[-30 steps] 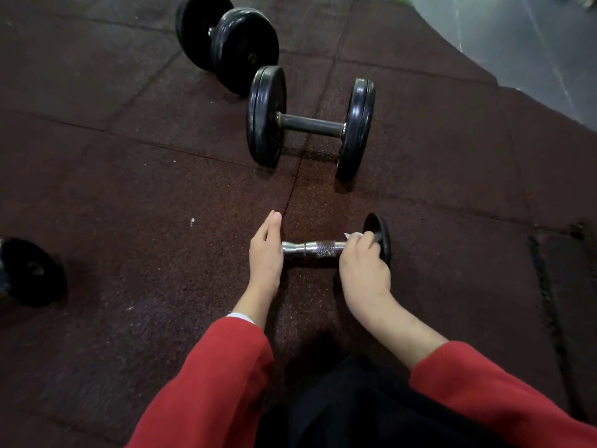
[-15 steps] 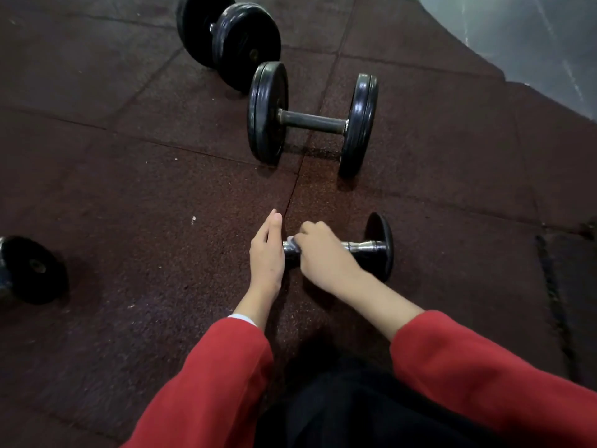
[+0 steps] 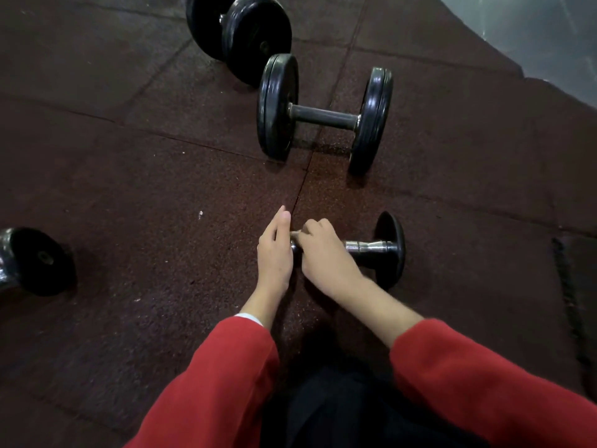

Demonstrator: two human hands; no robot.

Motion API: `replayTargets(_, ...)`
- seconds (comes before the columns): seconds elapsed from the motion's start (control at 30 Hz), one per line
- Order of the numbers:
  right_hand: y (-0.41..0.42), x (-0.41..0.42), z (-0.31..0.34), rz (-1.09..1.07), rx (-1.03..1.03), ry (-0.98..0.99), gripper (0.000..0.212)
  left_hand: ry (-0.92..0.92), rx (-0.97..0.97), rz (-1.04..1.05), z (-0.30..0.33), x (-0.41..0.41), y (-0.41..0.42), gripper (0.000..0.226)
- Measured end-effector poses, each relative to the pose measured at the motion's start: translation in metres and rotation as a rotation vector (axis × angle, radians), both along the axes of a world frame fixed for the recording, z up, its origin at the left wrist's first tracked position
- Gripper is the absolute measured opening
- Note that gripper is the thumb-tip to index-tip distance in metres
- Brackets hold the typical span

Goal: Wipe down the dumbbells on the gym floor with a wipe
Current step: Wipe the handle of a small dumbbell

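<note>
Small dumbbell (image 3: 371, 246) on the rubber floor (image 3: 129, 176), long axis left to right, chrome handle level. Four dumbbells visible in all. Right hand (image 3: 324, 253) curls round the handle's left end, pinching a wipe (image 3: 295, 234). Left hand (image 3: 274, 253), fingers straight, stands edgewise against the hidden left end.

Dark reddish-brown rubber floor tiles (image 3: 129, 163) meet at visible seams (speckled where light falls), giving way to a smooth grey floor (image 3: 533, 33) at upper right.
</note>
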State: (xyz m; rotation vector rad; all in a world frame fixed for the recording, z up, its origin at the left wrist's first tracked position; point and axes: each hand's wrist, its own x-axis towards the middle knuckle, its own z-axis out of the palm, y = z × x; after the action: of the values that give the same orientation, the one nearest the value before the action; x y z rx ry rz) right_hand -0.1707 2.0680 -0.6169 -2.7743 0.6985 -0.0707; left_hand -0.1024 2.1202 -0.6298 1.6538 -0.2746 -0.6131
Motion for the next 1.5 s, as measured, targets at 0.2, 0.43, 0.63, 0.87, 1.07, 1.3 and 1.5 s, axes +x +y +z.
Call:
replayTargets(0.2,0.014,-0.040,-0.049,0.116,-0.196,-0.220,0.038,0.033,-0.010,0.023,0.002,0.000,-0.002,0.039)
replayTargets(0.43,-0.005,-0.062,-0.042,0.003,-0.414,-0.327,0.047,0.021,-0.021,0.016,0.000,0.001,-0.002,0.040)
replayTargets(0.63,-0.003,-0.029,-0.013,-0.205,-0.382,-0.098,0.039,0.008,0.007,0.005,0.002,0.001,-0.002,0.040)
replayTargets(0.87,-0.009,-0.032,-0.009,-0.443,-0.443,0.276,0.014,0.031,0.028,0.006,0.002,0.002,0.000,0.040)
replayTargets(1.07,-0.012,-0.036,-0.014,-0.484,-0.443,0.161,0.046,-0.057,0.079,0.077,0.008,0.001,-0.001,0.042)
replayTargets(1.3,-0.014,-0.044,-0.013,-0.382,-0.460,0.189,0.044,-0.372,0.277,-0.204,0.001,-0.014,0.026,0.066)
replayTargets(1.5,-0.023,-0.049,-0.006,-0.250,-0.465,0.182,0.043,-0.299,0.594,-0.413,0.036,0.016,0.013,0.059)
